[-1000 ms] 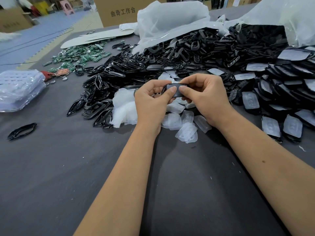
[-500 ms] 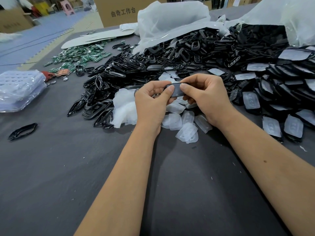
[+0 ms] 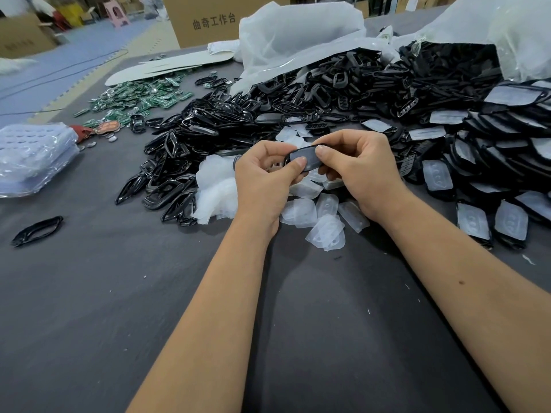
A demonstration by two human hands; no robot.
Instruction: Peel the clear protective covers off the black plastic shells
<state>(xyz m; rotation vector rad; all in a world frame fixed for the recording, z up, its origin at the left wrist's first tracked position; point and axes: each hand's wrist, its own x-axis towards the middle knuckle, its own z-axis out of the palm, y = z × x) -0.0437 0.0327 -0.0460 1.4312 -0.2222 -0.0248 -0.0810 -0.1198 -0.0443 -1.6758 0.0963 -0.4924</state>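
Two thumbs met on one small black plastic shell (image 3: 304, 158) that I held up between both hands over the dark grey table (image 3: 89, 308). My left hand (image 3: 262, 180) curled around the shell's left end, its thumb pressed flat onto the pale, glossy face, the other fingers folded behind it. My right hand (image 3: 362, 171) pinched the right end, thumb tip on the upper edge and the curled fingers wrapped underneath. Whether the clear cover had lifted from the face at all, I could not tell from this angle. Directly beneath my hands lay a scatter of loose clear plastic covers (image 3: 320, 216), some overlapping, and just to their left a heap of crumpled translucent white film (image 3: 214, 189). To the right sat a pile of black shells with clear covers on them (image 3: 489, 174), spreading toward the table's near edge. Behind and to the left of my hands ran a big mound of open black plastic frames (image 3: 208, 135), with one lone black frame (image 3: 37, 231) lying well apart on the left. Further left rested a stack of clear blister trays (image 3: 32, 156), and beyond the mound a spread of small green circuit boards (image 3: 140, 96). A large white plastic bag (image 3: 298, 34) and a brown cardboard box (image 3: 208, 19) stood at the back.
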